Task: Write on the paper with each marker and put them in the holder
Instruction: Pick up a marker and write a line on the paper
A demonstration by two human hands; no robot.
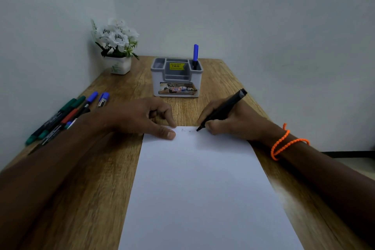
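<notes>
your right hand [233,123] clamps the black marker [222,110], tip at the paper [203,189] top edge; left fingers [162,131] lie straight on its corner. if they lift, the paper may slide and smear.

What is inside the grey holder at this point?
One blue-capped marker stands upright in the holder's right rear compartment. The other compartments show nothing sticking out; their bottoms are hidden by the walls.
</notes>
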